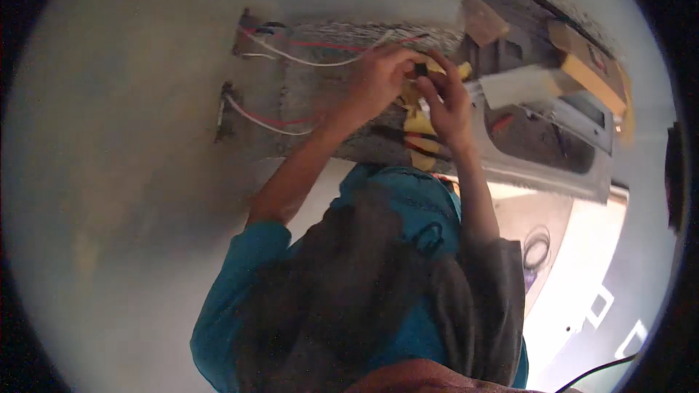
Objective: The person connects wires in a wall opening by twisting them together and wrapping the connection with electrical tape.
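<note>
With this small dark piece (421,70) up between my fingertips, I judge it best to steady it with one hand and make small turns with the other, pressing lightly so that it does not slip out of the pinch. I should also mind the upper white wire (313,65), at 9 o'clock from my left hand (377,78), so my wrist does not tug it; the lower white wire (277,130), at 8 o'clock, is nearer my forearm. The piece lies just at 3 o'clock from my left hand and 10 to 11 o'clock from my right hand (449,100). Both hands have their fingers bent in towards it, close together, but I cannot tell which one actually clamps it. Yellow material (421,161) lies at 7 o'clock from my right hand, and a grey panel (539,178) at 4 to 5 o'clock.
</note>
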Tool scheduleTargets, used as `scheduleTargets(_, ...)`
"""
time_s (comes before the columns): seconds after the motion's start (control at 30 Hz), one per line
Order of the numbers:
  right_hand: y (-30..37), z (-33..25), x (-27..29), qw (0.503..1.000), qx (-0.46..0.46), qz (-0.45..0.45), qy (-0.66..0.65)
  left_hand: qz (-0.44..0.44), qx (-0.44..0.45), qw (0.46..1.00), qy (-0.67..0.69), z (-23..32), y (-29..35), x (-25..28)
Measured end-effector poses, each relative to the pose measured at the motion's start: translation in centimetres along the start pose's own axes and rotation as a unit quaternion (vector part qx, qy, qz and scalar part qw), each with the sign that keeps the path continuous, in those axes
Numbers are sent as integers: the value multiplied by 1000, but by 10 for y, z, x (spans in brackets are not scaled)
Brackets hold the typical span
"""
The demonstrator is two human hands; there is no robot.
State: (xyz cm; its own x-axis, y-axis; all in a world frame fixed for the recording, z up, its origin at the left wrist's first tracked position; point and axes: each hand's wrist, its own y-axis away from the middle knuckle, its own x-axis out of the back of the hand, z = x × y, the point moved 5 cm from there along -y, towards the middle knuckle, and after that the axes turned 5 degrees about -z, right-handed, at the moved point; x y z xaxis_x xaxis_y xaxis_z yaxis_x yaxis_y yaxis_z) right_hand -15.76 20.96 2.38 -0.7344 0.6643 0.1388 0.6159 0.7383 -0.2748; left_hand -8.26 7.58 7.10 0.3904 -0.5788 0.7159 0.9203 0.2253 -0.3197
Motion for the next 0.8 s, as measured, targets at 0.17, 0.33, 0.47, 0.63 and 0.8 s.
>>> scheduleTargets(0.17, -2, -6, -1, 997, -38, 2, 68, 11, 3, 1000, 18, -4, 2, 3)
scheduleTargets(0.33, -13, -3, 1, 993, 14, 15, 114, -24, 51, 996, 62, -2, 6, 7)
scheduleTargets(0.47, -19, -1, 2, 994, 39, -19, 99, -1, 47, 994, 97, -4, 12, 9)
scheduleTargets(0.63, -19, -6, 15, 990, 78, -50, 107, -9, 6, 990, 140, -5, 15, -1)
scheduleTargets(0.8, -25, -1, 10, 988, 75, -78, 107, -3, 21, 994, 107, -3, 21, 7)
